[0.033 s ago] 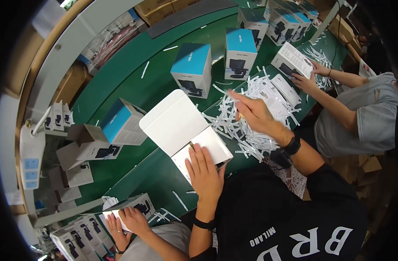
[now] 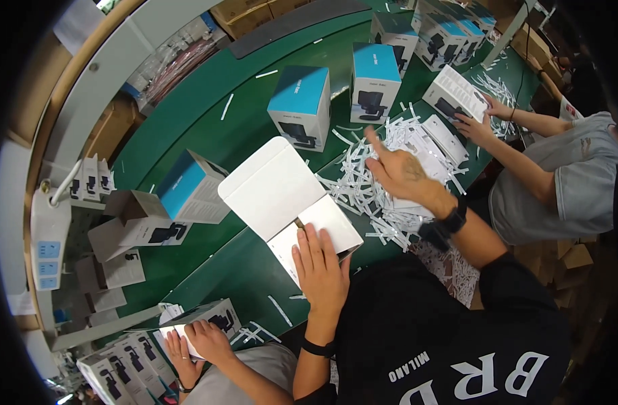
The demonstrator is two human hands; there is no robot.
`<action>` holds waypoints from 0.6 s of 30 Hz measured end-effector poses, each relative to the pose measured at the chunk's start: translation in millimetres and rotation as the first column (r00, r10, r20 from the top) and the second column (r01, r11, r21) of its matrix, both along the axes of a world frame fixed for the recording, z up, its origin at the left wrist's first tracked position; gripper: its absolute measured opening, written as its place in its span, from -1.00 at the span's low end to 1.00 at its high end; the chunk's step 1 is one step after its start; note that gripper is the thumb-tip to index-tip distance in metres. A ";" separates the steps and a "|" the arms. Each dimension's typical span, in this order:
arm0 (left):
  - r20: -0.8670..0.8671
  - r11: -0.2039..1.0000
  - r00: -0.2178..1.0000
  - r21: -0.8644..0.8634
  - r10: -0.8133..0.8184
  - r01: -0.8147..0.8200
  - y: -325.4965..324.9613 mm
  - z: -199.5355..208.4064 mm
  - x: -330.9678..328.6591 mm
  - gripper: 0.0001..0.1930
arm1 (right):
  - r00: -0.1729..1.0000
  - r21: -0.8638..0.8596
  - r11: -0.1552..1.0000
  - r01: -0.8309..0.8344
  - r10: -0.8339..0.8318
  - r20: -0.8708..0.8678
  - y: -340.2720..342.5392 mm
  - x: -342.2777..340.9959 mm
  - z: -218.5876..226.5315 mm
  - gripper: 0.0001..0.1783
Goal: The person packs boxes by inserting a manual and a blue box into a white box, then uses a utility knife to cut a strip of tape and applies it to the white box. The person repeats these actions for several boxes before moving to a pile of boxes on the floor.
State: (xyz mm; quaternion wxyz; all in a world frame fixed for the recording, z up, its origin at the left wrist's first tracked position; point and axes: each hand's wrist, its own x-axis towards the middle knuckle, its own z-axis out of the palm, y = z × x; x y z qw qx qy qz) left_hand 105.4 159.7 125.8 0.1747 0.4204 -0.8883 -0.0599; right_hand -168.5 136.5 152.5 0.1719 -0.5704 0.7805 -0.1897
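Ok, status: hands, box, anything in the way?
Left hand flat on open white box. Right hand above shredded paper, grip unclear. Lid folded back; left hand partly covering box.

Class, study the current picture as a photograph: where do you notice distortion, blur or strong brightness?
In the head view, the green table's far edge curves and the rim darkens to black; in the head view, the right hand looks slightly smeared at its fingers; also in the head view, the white box lid appears bright.
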 end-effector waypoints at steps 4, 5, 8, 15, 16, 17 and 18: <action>-0.080 0.979 0.996 -0.199 -0.049 0.033 12.9 -16.9 10.8 -0.44 | 0.987 -0.173 0.984 -0.048 0.073 0.142 7.5 26.9 1.2 -0.64; -0.108 0.971 0.993 -0.240 -0.044 0.017 13.7 -22.4 10.1 -0.52 | 0.969 -0.307 0.945 -0.115 0.175 0.176 4.9 40.3 3.6 -0.74; -0.162 0.960 0.985 -0.281 -0.064 0.016 18.9 -37.2 15.9 -0.64 | 0.871 -0.536 0.766 -0.356 0.480 0.108 -1.7 109.7 25.4 -0.91; -0.288 0.937 0.950 -0.349 -0.123 0.016 12.0 -41.1 19.2 -0.75 | 0.802 -0.103 0.797 -0.595 0.597 -0.015 -30.7 166.1 11.1 -0.87; -0.303 0.940 0.944 -0.341 -0.132 0.022 10.3 -40.9 20.7 -0.75 | 0.795 -0.101 0.791 -0.604 0.606 -0.014 -34.2 168.6 8.8 -0.87; -0.318 0.943 0.938 -0.332 -0.142 0.030 8.7 -41.0 22.0 -0.75 | 0.781 -0.131 0.772 -0.622 0.623 -0.038 -38.1 170.8 4.4 -0.86; -0.333 0.945 0.931 -0.324 -0.152 0.038 7.5 -41.1 23.5 -0.75 | 0.767 -0.161 0.752 -0.639 0.638 -0.061 -41.7 173.4 1.4 -0.85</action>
